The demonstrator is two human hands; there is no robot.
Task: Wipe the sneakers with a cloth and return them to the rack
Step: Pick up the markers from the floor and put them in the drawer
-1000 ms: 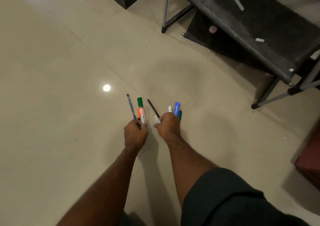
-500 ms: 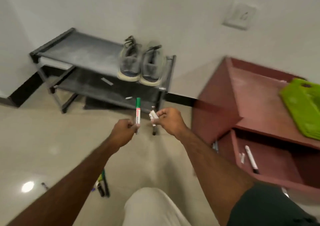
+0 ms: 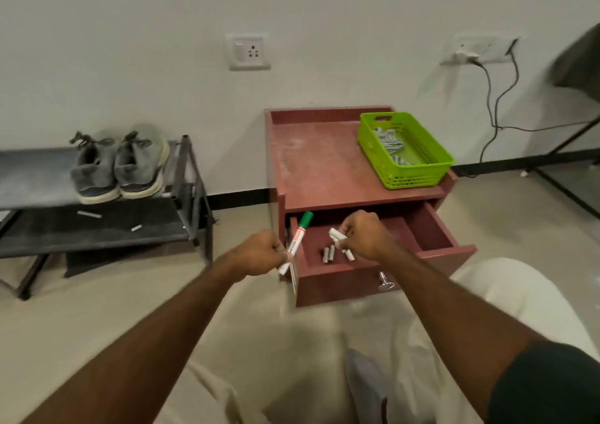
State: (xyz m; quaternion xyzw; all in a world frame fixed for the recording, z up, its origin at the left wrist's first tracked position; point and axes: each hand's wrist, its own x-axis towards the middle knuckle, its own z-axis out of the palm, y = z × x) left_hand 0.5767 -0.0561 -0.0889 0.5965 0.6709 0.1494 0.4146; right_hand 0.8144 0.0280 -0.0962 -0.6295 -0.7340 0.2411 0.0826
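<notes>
A pair of grey sneakers with white soles stands on the top shelf of a black metal rack at the left. My left hand is closed around a green-capped marker, held just over the left edge of an open drawer. My right hand grips a small white piece, perhaps chalk, above the drawer's inside. No cloth is in view.
The drawer belongs to a low red-brown cabinet and holds several small sticks. A green plastic basket sits on the cabinet top. Loose white pieces lie on the rack's lower shelf. Cables hang from a wall socket at right.
The view swung from the floor, up past the rack, to the cabinet. Both hands lifted off the floor and now hover at the open drawer; most pens stayed behind on the floor.
</notes>
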